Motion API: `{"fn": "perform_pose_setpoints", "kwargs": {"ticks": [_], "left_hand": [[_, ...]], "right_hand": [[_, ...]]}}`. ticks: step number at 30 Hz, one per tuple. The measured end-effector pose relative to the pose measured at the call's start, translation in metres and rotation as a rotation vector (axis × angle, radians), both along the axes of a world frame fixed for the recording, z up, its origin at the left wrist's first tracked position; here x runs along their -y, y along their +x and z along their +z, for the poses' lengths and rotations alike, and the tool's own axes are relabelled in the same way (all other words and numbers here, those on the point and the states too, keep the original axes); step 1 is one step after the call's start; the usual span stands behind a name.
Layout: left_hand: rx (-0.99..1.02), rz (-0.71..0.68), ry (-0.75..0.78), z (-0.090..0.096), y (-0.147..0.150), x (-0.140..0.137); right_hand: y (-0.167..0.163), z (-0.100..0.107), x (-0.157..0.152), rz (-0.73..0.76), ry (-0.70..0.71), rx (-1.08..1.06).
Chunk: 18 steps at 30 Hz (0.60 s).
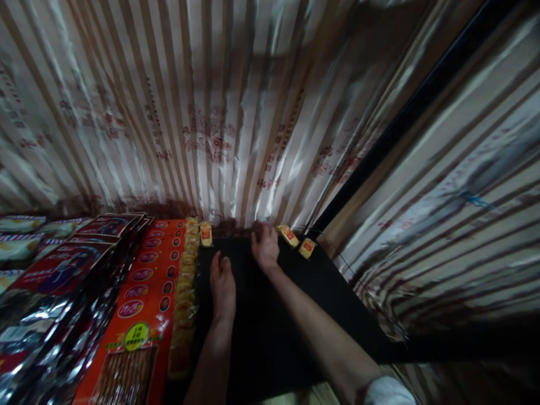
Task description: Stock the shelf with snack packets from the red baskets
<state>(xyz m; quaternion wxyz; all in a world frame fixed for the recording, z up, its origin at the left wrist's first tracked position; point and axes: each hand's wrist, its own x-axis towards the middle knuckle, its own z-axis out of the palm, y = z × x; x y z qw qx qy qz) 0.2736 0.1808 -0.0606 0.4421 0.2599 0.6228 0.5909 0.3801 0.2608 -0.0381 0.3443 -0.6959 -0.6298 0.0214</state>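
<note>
My left hand (223,286) hovers over the black board (264,337), just right of a long row of small yellow-wrapped snack packets (183,298). Its fingers point away from me, slightly apart, with nothing seen in them. Farther back, my right hand (265,246) reaches to the rear edge of the board; its fingers are bent and blurred, and whatever they may hold is hidden. A single small yellow packet (206,234) stands at the back beyond my left hand. Two more, one packet (289,236) and another packet (307,248), lie right of my right hand.
On the left, overlapping orange snack bags (137,292) run toward me beside dark red and black bags (63,270). Pale packages (21,247) lie at the far left. Striped plastic sheeting (219,140) hangs behind, and a dark post (379,152) slants at the back right corner.
</note>
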Motion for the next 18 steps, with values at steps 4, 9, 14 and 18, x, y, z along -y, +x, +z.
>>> {"fn": "perform_pose_setpoints", "kwargs": {"ticks": [4, 9, 14, 18], "left_hand": [[0.011, -0.018, -0.059, 0.008, 0.006, 0.01], [0.008, -0.042, -0.048, 0.004, 0.012, 0.018], [0.024, -0.046, -0.042, 0.003, 0.014, 0.021], [0.036, -0.062, -0.063, 0.006, 0.016, 0.023]], "right_hand": [[0.066, 0.014, -0.006, -0.18, -0.092, 0.221], [0.094, 0.016, -0.01, -0.135, -0.324, 0.36], [0.076, 0.011, -0.001, 0.02, -0.349, 0.383], [0.048, 0.011, 0.009, 0.075, -0.383, 0.322]]}}
